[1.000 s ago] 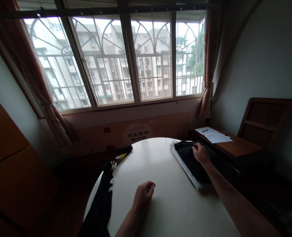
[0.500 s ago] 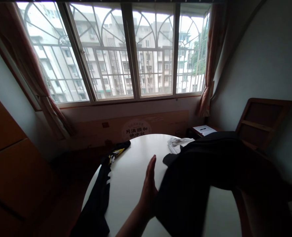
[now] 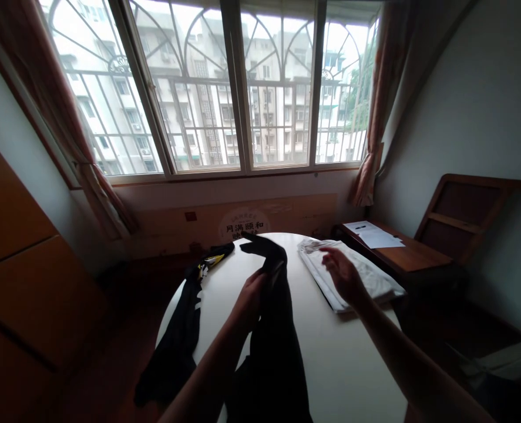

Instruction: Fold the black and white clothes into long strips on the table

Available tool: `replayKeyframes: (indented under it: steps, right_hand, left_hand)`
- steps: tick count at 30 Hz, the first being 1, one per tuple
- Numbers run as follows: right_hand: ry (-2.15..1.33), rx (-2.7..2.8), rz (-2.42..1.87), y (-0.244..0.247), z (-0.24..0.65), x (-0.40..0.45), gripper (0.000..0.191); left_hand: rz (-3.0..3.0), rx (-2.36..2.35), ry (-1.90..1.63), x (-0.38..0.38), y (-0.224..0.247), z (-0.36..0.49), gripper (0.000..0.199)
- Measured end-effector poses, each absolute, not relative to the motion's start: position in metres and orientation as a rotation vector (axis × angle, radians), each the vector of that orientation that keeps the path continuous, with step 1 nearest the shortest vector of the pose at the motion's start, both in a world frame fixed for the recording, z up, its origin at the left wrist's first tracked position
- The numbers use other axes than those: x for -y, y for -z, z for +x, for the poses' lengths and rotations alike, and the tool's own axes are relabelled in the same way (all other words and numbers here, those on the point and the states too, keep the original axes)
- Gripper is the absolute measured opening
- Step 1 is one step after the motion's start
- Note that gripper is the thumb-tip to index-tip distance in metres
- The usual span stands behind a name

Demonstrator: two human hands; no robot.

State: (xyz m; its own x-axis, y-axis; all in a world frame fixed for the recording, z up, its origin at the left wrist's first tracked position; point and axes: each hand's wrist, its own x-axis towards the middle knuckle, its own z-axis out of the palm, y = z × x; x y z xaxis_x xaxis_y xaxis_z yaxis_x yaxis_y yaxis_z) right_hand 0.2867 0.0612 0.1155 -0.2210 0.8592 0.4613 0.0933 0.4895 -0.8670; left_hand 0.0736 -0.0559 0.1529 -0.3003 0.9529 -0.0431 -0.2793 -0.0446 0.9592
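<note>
Left hand grips black cloth; right hand hangs loose by a white pile

At the far left stands an orange-brown cabinet (image 3: 13,235), its fronts closed, so its contents cannot be seen. A pinkish curtain (image 3: 81,158) is gathered beside the barred window. Along the left rim of the round white table (image 3: 330,346) lies a dark garment (image 3: 174,346), crumpled lengthwise, with a yellow-and-white patch near its far end; its near end droops over the edge.

Next comes the left hand (image 3: 252,291), its forearm reaching in from the lower edge, slanting up and to the right. It is closed on the left edge of a black garment (image 3: 278,329), with the fingertips partly hidden in the folds. The cloth stands over the middle of the table, its upper end flopped over to the left, its lower part running down out of view.

Farther right, the right hand (image 3: 342,273) comes in from the lower right corner, fingers loosely bent and parted, pinching nothing. It is over the left part of a flat white cloth pile (image 3: 375,273); whether it touches cannot be told. The pile lies at the table's right edge.

Beyond that, a brown desk (image 3: 432,258) bears white papers (image 3: 377,237) and a dark pen (image 3: 360,227).
</note>
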Motion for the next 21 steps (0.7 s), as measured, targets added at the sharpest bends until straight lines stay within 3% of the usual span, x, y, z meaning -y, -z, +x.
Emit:
replayKeyframes:
  steps: [3, 6, 14, 21]
  right_hand:
    - [-1.485, 1.765, -0.667, -0.1, 0.269, -0.026, 0.071]
    - [-1.68, 1.734, -0.569, -0.103, 0.256, -0.009, 0.068]
    - [-1.55, 1.83, -0.574, -0.116, 0.259, -0.021, 0.056]
    - [-1.256, 1.356, -0.604, -0.137, 0.317, -0.054, 0.057]
  left_hand:
    - [0.888, -1.189, -1.428, 0.054, -0.133, 0.082, 0.034]
    - [1.11, -1.145, -1.273, 0.052, -0.122, 0.091, 0.029]
    - [1.727, -1.473, -1.2, 0.057, -0.117, 0.092, 0.02]
    - [0.984, -1.409, -1.908, 0.065, -0.151, 0.038, 0.038]
